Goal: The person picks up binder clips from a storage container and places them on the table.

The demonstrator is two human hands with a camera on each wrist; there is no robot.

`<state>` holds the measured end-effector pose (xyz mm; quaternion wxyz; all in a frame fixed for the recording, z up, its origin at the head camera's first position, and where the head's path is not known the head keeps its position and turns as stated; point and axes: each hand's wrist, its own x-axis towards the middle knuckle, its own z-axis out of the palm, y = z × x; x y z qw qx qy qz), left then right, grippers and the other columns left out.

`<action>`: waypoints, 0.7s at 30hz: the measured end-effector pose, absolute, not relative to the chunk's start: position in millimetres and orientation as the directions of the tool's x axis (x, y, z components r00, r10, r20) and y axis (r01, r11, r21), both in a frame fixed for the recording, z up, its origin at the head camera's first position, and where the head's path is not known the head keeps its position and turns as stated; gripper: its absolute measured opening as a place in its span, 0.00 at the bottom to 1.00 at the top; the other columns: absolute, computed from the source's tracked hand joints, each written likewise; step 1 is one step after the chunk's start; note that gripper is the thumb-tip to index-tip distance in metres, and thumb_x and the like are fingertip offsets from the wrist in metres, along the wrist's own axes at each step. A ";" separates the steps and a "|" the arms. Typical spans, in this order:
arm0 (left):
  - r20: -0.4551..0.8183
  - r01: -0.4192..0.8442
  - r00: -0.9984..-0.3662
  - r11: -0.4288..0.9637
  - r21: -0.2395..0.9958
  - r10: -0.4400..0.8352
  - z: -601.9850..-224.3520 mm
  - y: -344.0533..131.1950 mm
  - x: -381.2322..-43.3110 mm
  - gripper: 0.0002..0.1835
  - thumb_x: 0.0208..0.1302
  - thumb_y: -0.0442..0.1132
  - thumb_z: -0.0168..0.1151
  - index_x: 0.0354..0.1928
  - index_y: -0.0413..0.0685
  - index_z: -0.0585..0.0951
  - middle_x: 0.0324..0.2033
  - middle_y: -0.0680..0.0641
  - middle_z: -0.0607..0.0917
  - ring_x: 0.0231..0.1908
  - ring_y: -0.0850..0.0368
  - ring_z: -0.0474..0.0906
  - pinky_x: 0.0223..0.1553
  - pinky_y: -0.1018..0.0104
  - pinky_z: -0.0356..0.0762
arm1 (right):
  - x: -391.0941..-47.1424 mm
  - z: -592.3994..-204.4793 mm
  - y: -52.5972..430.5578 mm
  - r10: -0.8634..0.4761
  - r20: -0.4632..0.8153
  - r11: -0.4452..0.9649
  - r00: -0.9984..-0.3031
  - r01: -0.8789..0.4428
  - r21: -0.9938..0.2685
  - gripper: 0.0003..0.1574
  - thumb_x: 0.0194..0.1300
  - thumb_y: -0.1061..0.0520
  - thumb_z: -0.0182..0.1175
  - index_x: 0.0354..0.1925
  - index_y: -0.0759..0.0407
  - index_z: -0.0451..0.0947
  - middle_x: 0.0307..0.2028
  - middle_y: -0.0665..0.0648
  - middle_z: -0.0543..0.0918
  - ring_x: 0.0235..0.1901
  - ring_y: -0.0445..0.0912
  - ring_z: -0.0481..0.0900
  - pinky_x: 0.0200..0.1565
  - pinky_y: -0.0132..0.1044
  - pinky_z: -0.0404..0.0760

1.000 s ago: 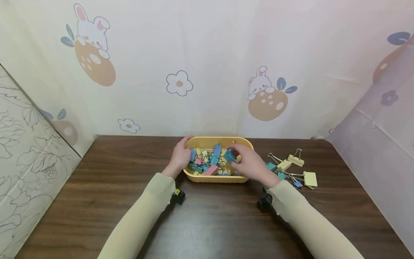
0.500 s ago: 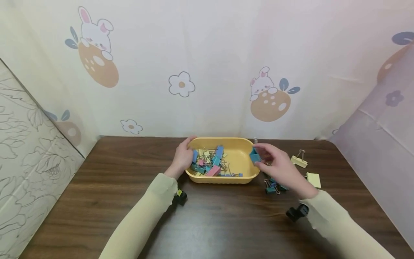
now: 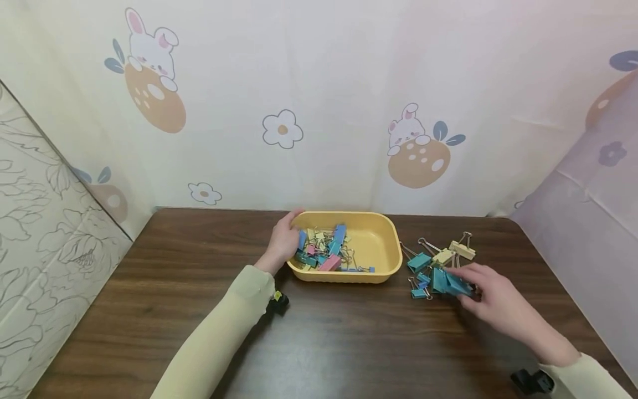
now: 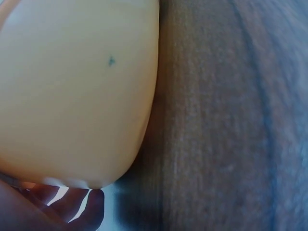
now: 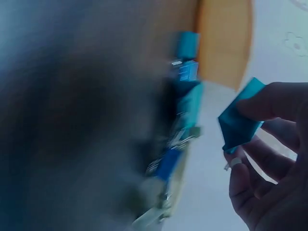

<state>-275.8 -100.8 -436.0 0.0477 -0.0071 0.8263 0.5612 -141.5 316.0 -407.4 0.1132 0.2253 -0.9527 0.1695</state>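
Observation:
My right hand pinches a large teal binder clip between thumb and fingers. It hangs over the right-hand pile of clips, where it overlaps another teal binder clip in the head view. At the left end of a yellow plastic tray, my left hand grips the rim, its fingers bent round the outer wall in the left wrist view. Inside the tray, several blue, teal, yellow and pink binder clips are heaped to the left, while its right half shows bare floor.
Right of the tray lie more loose clips: a teal one, a yellow one at the back, and a small blue one. The brown wooden table ends at a patterned curtain behind.
My right hand has carried the teal binder clip out of the tray, rightwards and nearer, over the loose pile. My left hand has stayed at the tray's left end.

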 end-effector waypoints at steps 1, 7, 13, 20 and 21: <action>-0.085 -0.063 -0.995 0.372 0.926 0.042 -435.7 -100.9 -275.9 0.26 0.76 0.33 0.40 0.72 0.54 0.68 0.69 0.46 0.71 0.66 0.48 0.67 0.66 0.46 0.63 | -139.3 -411.3 318.5 -0.394 0.270 0.850 -0.878 -0.461 -0.257 0.35 0.46 0.67 0.73 0.56 0.57 0.80 0.46 0.54 0.81 0.40 0.47 0.76 0.34 0.41 0.76; -0.076 -0.057 -0.996 0.382 0.922 0.036 -437.0 -100.6 -276.0 0.26 0.76 0.32 0.40 0.72 0.54 0.68 0.68 0.46 0.71 0.65 0.49 0.68 0.66 0.47 0.64 | -134.4 -425.6 322.5 -0.439 0.162 0.863 -0.884 -0.465 -0.199 0.33 0.46 0.66 0.73 0.55 0.59 0.81 0.44 0.56 0.81 0.43 0.53 0.78 0.40 0.52 0.79; -0.065 -0.046 -0.997 0.385 0.922 0.037 -436.7 -100.1 -276.1 0.26 0.76 0.31 0.39 0.72 0.53 0.68 0.67 0.45 0.72 0.64 0.49 0.69 0.65 0.47 0.65 | -135.7 -427.9 322.2 -0.450 0.142 0.862 -0.882 -0.471 -0.187 0.31 0.46 0.64 0.75 0.52 0.58 0.82 0.46 0.58 0.80 0.45 0.56 0.78 0.43 0.56 0.79; -0.067 -0.046 -0.997 0.386 0.922 0.043 -437.1 -100.8 -276.8 0.26 0.76 0.31 0.40 0.72 0.53 0.69 0.67 0.45 0.72 0.66 0.48 0.68 0.66 0.46 0.64 | -139.6 -421.9 316.4 -0.479 0.268 0.830 -0.836 -0.531 -0.173 0.23 0.48 0.61 0.76 0.45 0.54 0.84 0.42 0.48 0.78 0.38 0.43 0.76 0.36 0.42 0.79; -0.067 -0.046 -0.997 0.385 0.922 0.042 -437.4 -101.5 -277.0 0.26 0.76 0.31 0.40 0.72 0.53 0.69 0.67 0.45 0.72 0.66 0.48 0.68 0.66 0.46 0.64 | -141.7 -419.7 312.2 -0.480 0.279 0.825 -0.832 -0.536 -0.178 0.21 0.50 0.62 0.75 0.45 0.55 0.84 0.41 0.47 0.78 0.37 0.42 0.77 0.35 0.41 0.79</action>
